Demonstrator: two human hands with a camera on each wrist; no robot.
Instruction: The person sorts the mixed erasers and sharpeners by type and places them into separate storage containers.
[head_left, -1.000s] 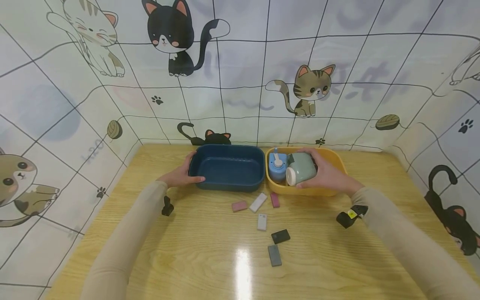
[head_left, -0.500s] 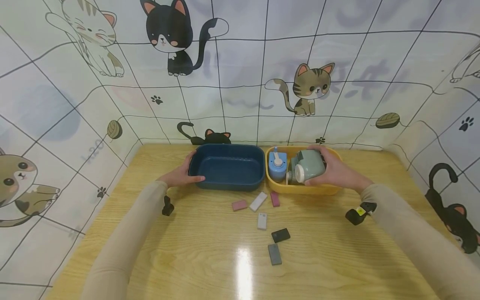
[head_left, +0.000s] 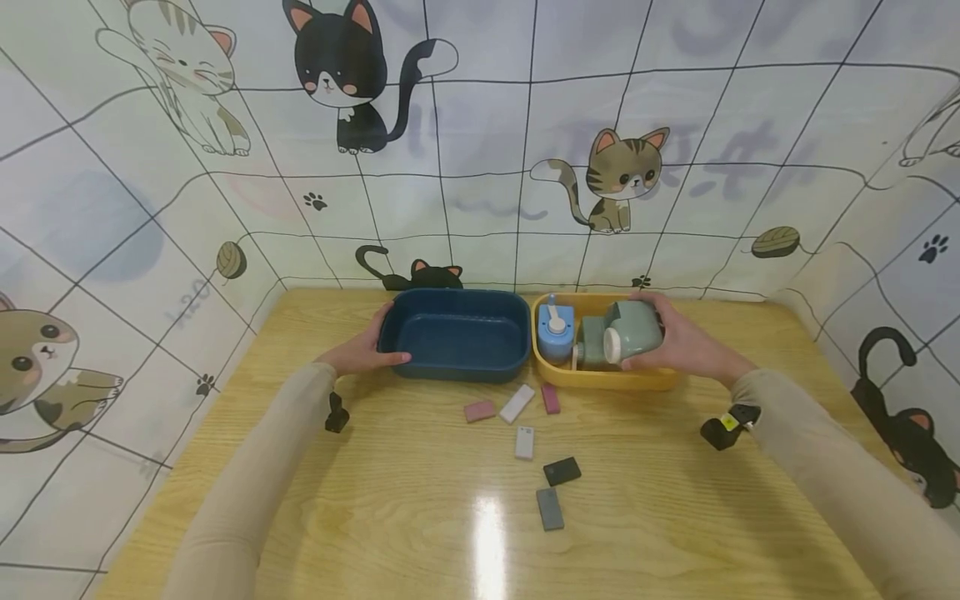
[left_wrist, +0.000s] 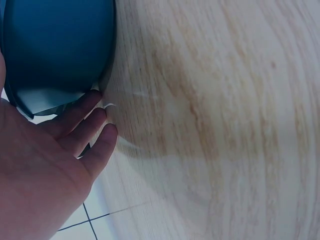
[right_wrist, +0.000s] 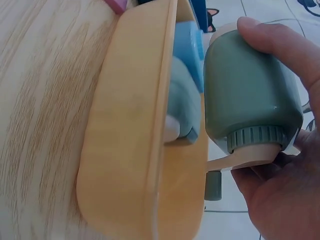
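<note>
My right hand [head_left: 678, 343] grips a green water bottle [head_left: 639, 327] with a beige cap, tipped on its side above the yellow bin [head_left: 600, 380]. Thumb and fingers wrap it in the right wrist view, where its ridged collar and beige spout [right_wrist: 250, 156] face the table. Inside that bin, a second green bottle [head_left: 592, 340] lies next to a blue bottle [head_left: 555, 337] with a white lever on top. My left hand [head_left: 362, 346] rests against the left end of a dark blue bin [head_left: 453, 371], thumb at its front edge. Fairly straight fingers show in the left wrist view.
Several small flat blocks lie in front of the bins: pink [head_left: 479, 411], white [head_left: 517, 404], dark pink [head_left: 551, 398], light grey [head_left: 524, 443], black [head_left: 562, 472] and grey [head_left: 550, 509]. A cat-patterned cloth wall [head_left: 480, 200] stands close behind the bins.
My right hand has carried the green water bottle to the right, away from the blue bottle, uncovering the second green bottle. The left hand and the dark blue bin stay where they were.
</note>
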